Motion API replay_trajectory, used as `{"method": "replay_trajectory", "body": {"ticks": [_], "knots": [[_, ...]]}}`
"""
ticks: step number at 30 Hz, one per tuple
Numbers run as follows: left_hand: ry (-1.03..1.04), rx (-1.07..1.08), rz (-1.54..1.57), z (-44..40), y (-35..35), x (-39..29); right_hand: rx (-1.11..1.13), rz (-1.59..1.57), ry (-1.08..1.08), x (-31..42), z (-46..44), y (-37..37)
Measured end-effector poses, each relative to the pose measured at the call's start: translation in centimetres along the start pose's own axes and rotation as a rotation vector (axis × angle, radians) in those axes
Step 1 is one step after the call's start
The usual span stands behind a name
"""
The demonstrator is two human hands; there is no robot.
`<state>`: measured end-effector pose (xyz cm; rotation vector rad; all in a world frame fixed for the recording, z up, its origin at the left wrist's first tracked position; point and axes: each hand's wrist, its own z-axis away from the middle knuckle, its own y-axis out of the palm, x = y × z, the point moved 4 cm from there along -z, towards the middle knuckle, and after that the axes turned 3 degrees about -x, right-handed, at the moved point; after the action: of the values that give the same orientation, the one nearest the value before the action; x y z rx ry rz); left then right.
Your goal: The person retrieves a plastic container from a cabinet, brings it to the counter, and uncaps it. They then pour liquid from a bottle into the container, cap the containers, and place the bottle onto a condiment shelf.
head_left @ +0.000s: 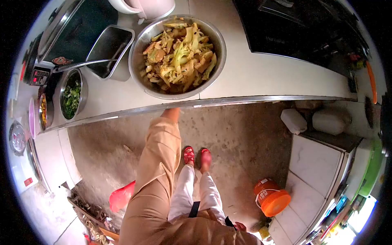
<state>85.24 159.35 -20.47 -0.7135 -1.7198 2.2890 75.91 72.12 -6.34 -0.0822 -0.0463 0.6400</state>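
Hand (left): hidden beneath counter [245, 77] | right hand [240, 226]: part-seen, openness unclear

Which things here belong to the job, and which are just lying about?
Likely the job, being nearest the left wrist (hand hidden beneath the counter):
large round steel bowl
cauliflower mixture in it

Apparently just lying about:
rectangular steel pan
chopped greens
orange bucket
red object, maybe plastic

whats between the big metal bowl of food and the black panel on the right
Just a bare stretch of white counter lies between the big metal bowl and the black panel, as the head view shows.
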Motion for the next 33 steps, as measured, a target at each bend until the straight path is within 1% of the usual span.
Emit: {"method": "replay_trajectory", "body": {"ticks": [1, 2, 3, 6, 8, 9, 10, 12, 13, 14, 15, 16, 17, 18, 20, 21, 22, 24, 25, 26, 27, 28, 29, 30, 32, 33], "knots": [[-0.002, 0.006, 0.001, 0.0, -0.1, -0.2, 0.010, 0.070, -0.071, 0.5, 0.4, 0.1], [-0.002, 0.005, 0.010, 0.1, -0.3, -0.2, 0.011, 0.070, -0.072, 0.3, 0.0, -0.1], [-0.003, 0.009, 0.010, 0.1, -0.8, -0.4, 0.048, 0.070, -0.124, 0.6, -0.4, 0.1], [-0.011, 0.016, 0.024, 0.8, -1.6, -0.6, -0.034, 0.045, -0.124, 3.2, 0.2, 1.4], [-0.017, 0.019, 0.039, 1.1, -2.1, -1.0, -0.053, -0.043, -0.053, 3.7, -0.6, 1.5], [-0.022, 0.009, 0.064, 1.5, -2.7, -1.4, -0.077, -0.025, -0.129, 3.9, -1.1, 1.5], [-0.029, -0.006, 0.099, 2.0, -3.0, -1.4, -0.074, -0.022, -0.129, 3.7, -2.3, 1.2], [-0.050, -0.087, 0.204, 3.3, -3.5, -1.7, 0.093, -0.063, -0.140, 3.0, -4.3, 0.5], [-0.075, -0.236, 0.332, 4.4, -3.3, -1.3, 0.100, -0.093, -0.145, 4.4, -3.0, 1.4], [-0.078, -0.236, 0.332, 5.4, -3.1, -0.9, 0.100, -0.090, -0.144, 3.3, -4.2, 0.8], [-0.116, -0.203, 0.397, 6.3, -2.9, -0.2, 0.095, -0.089, -0.161, 2.6, -6.1, 0.8], [-0.119, -0.365, 0.488, 8.4, -4.6, -0.9, 0.090, -0.088, -0.175, 1.3, -8.6, 0.4], [-0.106, -0.529, 0.572, 10.5, -6.0, -1.3, 0.084, -0.087, -0.188, 1.1, -8.1, 0.8], [-0.108, -0.528, 0.572, 12.5, -7.1, -1.7, 0.084, -0.085, -0.186, 1.4, -7.2, 0.5], [-0.181, -0.376, 0.728, 16.1, -7.3, -1.5, 0.318, -0.142, -0.423, 8.2, -3.7, 3.3], [-0.245, -0.321, 0.752, 18.3, -7.2, -1.2, 0.250, -0.151, -0.484, 10.3, -3.2, 4.6], [-0.254, -0.321, 0.755, 20.6, -6.7, -0.7, 0.181, -0.158, -0.543, 11.3, -2.3, 5.3], [-0.221, -0.243, 0.845, 24.7, -6.0, 0.3, 0.327, -0.476, -0.430, 9.7, -11.3, 0.8], [-0.226, -0.247, 0.846, 27.2, -6.8, 0.7, 0.167, -0.161, -0.581, 14.8, -6.1, 4.2], [-0.203, -0.230, 0.959, 29.3, -7.3, 0.8, -0.030, 0.158, -0.691, 21.8, 1.8, 9.6], [-0.177, -0.216, 1.070, 30.9, -8.3, 0.9, 0.053, 0.059, -0.786, 24.5, 1.7, 11.0], [-0.176, -0.228, 1.069, 32.5, -10.3, 0.9, 0.149, -0.040, -0.874, 27.0, 1.4, 12.3], [-0.139, -0.171, 1.107, 34.0, -13.6, 0.5, 0.077, 0.189, -0.953, 31.1, 4.8, 15.5], [-0.101, -0.116, 1.145, 35.3, -17.3, -0.4, 0.001, 0.419, -1.029, 35.5, 10.5, 19.6], [-0.085, -0.141, 1.093, 37.5, -23.3, -1.2, 0.127, 0.409, -1.152, 40.4, 18.6, 26.4], [-0.023, -0.148, 1.004, 38.4, -26.1, -1.4, 0.112, 0.490, -1.243, 41.8, 21.6, 29.3]]}}
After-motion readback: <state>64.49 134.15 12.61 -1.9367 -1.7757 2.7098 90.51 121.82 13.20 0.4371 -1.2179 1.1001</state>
